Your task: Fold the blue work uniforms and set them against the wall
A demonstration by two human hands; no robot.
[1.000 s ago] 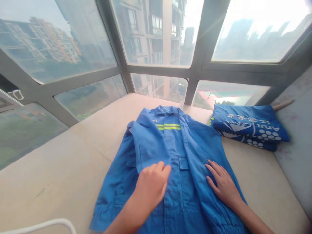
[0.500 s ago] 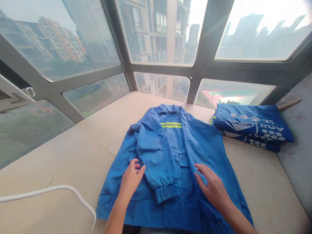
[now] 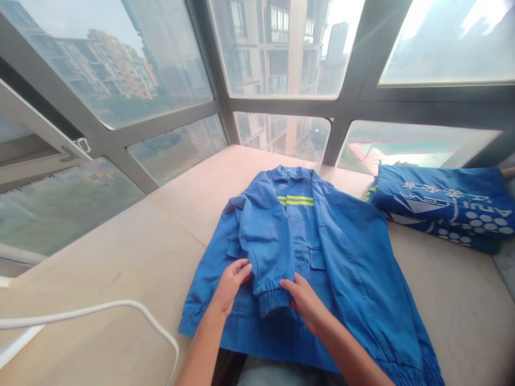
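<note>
A blue work jacket with yellow-green reflective stripes lies face up on a beige window ledge. Its left sleeve is folded across the chest, the elastic cuff pointing towards me. My left hand pinches the sleeve's left edge just above the cuff. My right hand grips the cuff's right side, fingers curled on the cloth. The right sleeve lies spread out to the right.
A stack of folded blue garments with white print rests at the back right. A white cable loops over the ledge at the front left. Large windows with grey frames close off the back and left.
My right hand has moved left from the jacket's right front onto the sleeve cuff. My left hand has shifted right to the sleeve's edge. The camera has swung a little left.
</note>
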